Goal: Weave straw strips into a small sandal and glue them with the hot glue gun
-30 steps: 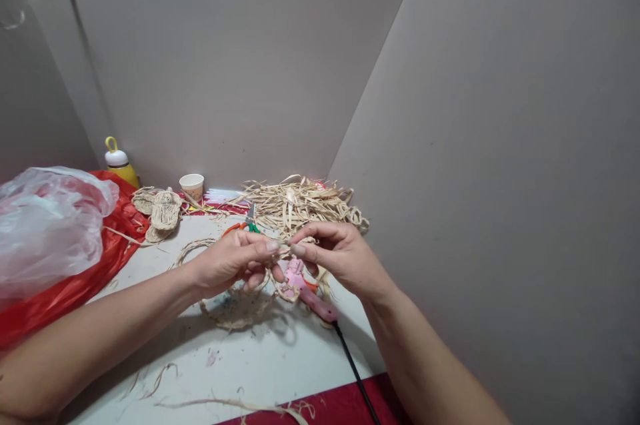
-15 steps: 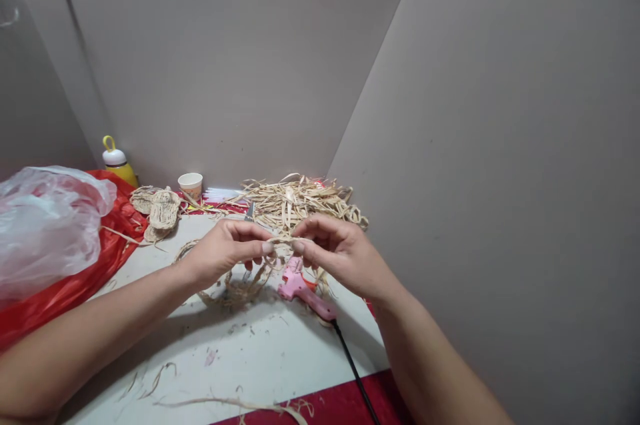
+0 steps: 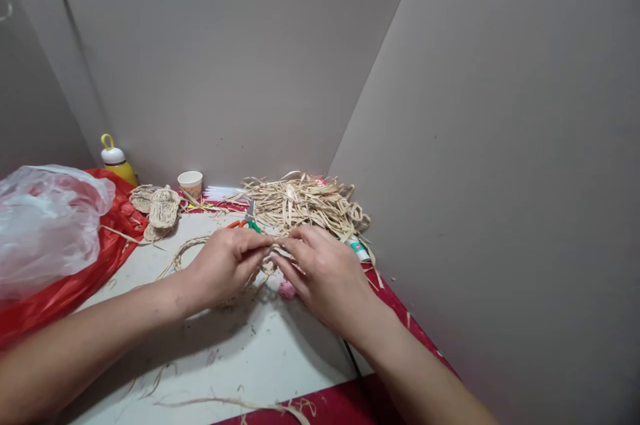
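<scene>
My left hand (image 3: 233,268) pinches a braided straw cord (image 3: 193,243) between thumb and fingers; a loop of the cord curves away to the left on the board. Opposite it, my right hand (image 3: 320,271) has its fingertips closed on the same braid, almost touching the left fingertips. Beneath my right hand lies a pink glue gun (image 3: 287,289), mostly covered by the hand, with its black cable (image 3: 353,359) running toward the front. Scissors (image 3: 249,217) with orange and green handles lie just behind the hands.
A heap of dry straw strips (image 3: 300,201) lies at the back. Woven straw pieces (image 3: 163,208), a paper cup (image 3: 190,183) and a yellow bottle (image 3: 119,161) stand at the back left. A plastic bag (image 3: 55,231) covers the left side. Grey panels (image 3: 475,178) wall the table.
My right hand has rolled over and shifted left, now covering most of the glue gun. My left hand has moved slightly lower, and the scissors' handles show more.
</scene>
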The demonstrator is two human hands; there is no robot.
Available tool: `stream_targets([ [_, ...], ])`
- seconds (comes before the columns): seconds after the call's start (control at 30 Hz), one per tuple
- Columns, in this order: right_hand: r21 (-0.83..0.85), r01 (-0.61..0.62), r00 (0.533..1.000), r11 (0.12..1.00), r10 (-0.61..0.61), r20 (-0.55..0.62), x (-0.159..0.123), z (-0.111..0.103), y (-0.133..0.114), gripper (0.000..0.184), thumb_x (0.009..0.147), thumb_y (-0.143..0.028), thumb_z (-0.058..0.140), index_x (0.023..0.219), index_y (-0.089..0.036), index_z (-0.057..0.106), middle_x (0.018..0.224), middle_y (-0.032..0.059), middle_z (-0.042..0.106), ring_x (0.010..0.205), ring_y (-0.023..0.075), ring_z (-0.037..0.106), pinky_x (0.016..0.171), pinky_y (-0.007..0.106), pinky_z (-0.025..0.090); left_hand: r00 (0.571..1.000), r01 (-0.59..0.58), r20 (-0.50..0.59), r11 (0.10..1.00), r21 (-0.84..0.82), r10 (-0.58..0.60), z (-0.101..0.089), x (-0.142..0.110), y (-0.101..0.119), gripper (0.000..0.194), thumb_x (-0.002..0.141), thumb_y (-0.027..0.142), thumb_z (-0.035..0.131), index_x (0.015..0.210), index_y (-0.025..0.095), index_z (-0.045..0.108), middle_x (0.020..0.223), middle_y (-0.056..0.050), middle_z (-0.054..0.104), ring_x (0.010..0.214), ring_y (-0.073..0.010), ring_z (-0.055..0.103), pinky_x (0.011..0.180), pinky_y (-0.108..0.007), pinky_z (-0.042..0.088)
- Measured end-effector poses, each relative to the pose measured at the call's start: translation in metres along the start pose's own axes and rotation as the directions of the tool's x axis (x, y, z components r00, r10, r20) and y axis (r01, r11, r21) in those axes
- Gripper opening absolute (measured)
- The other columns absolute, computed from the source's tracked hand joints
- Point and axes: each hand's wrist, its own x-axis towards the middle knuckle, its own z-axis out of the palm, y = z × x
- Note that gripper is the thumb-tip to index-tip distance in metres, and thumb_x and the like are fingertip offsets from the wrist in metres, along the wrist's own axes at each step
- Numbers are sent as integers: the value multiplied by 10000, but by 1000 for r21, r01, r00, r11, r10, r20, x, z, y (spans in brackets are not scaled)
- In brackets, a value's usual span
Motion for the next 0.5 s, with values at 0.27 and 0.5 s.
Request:
stream_targets([
  [0.27,416,-149,988,897,119,98,6,8,3,171,848,-120,622,684,-166,620,681,8,568,668,153,538,616,265,399,995,100,-2,985,-138,-101,-3,1,5,80,860,170,591,874,159,669,724,-3,672,647,-123,591,602,-228,450],
  [0.5,753,-500,865,427,269,422,9,0,10,199,829,-285,605,660,-181,605,592,-41,514,474,91,483,449,217,410,959,283,171,839,-465,-228,-13,5,8,256,822,359,684,978,156,666,801,-17,649,675,-127,564,603,-249,452],
])
